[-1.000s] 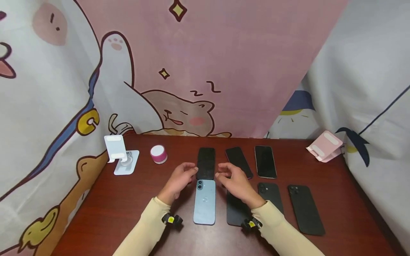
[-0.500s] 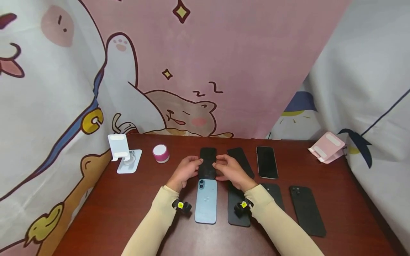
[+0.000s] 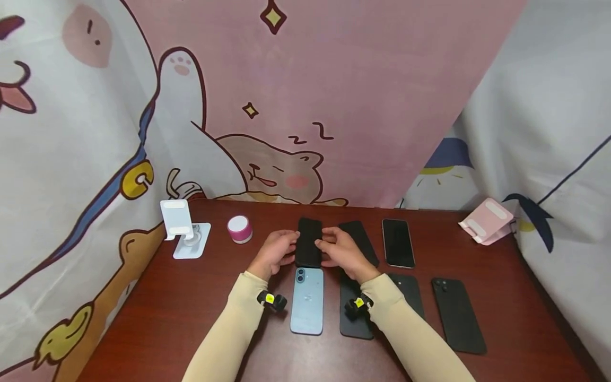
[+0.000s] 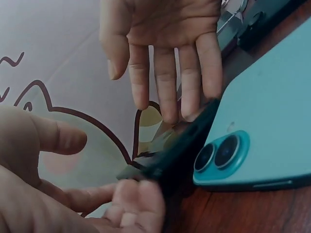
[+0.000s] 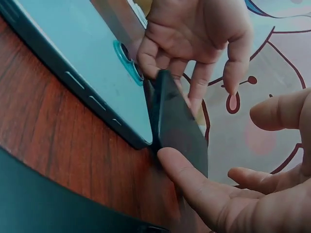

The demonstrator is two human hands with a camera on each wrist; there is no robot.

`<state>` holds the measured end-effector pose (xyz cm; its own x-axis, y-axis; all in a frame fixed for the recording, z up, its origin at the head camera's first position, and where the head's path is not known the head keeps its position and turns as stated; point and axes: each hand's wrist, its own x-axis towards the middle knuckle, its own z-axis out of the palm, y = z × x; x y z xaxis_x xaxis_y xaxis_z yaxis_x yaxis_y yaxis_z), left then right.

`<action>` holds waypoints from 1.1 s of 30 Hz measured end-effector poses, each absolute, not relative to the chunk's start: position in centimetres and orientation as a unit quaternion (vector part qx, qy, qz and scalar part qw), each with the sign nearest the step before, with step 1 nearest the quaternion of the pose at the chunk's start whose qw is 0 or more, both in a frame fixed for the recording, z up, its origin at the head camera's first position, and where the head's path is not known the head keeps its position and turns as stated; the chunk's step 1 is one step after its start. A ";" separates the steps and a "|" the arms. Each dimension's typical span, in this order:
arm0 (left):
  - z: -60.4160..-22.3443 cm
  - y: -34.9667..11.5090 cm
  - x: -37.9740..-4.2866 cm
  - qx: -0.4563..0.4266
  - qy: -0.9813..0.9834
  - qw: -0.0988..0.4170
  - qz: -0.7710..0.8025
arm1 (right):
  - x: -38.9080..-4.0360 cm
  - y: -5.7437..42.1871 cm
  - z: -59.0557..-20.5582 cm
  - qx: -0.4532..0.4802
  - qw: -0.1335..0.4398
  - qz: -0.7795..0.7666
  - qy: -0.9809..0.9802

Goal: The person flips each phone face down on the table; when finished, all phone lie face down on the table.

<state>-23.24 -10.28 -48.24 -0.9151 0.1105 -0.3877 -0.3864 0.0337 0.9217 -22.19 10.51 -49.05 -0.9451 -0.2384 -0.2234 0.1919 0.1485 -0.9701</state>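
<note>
Head view: I had left hand (image 3: pixel 277 250) and right hand (image 3: pixel 342 253) touching opposite edges of a black smartphone (image 3: pixel 308 244), fingers spread; light-blue smartphone (image 3: pixel 307 305) lay just beside.

Cream slvs (image 3: pixel 220 326), blk wrist cams (image 3: pixel 279 303), ylw tags (image 3: pixel 270 298)

This looks like a small screened-off work nook, though whether it belongs to a home, a shop or a studio cannot be told. A pink curtain (image 3: pixel 382 79) with a sleeping cartoon animal (image 3: pixel 281 175) fills the upper middle of the frame, and whitish printed cloth (image 3: pixel 530 90) hangs down the left and right sides, around a reddish-brown table (image 3: pixel 157 307). Across the lower middle are several phones (image 3: pixel 307 307), with a white stand (image 3: pixel 175 217) at left and a pink stand (image 3: pixel 487 218) at right.
</note>
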 end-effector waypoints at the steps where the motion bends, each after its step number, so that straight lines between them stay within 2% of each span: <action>1: -48.3 -10.2 -23.3 -0.098 0.691 0.177 0.693 | -22.1 10.4 -49.0 -0.016 0.162 -0.649 0.743; 10: -48.5 -9.0 -23.8 -0.058 0.640 0.195 0.741 | -22.3 9.6 -49.0 -0.013 0.155 -0.657 0.737; 22: -49.3 -8.3 -23.1 -0.035 0.655 0.247 0.713 | -22.8 10.2 -49.2 -0.001 0.162 -0.689 0.706; 28: -49.2 -8.2 -23.1 -0.017 0.671 0.247 0.698 | -22.9 10.7 -49.3 -0.010 0.148 -0.694 0.705; 33: -49.1 -8.3 -23.4 -0.047 0.659 0.214 0.719 | -22.8 10.7 -49.0 -0.009 0.137 -0.702 0.699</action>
<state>-23.43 -8.32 -49.12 -0.9044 0.2458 -0.3488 -0.3688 -0.0389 0.9287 -22.79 10.68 -49.04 -0.9625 -0.2050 -0.1779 0.1789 0.0137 -0.9838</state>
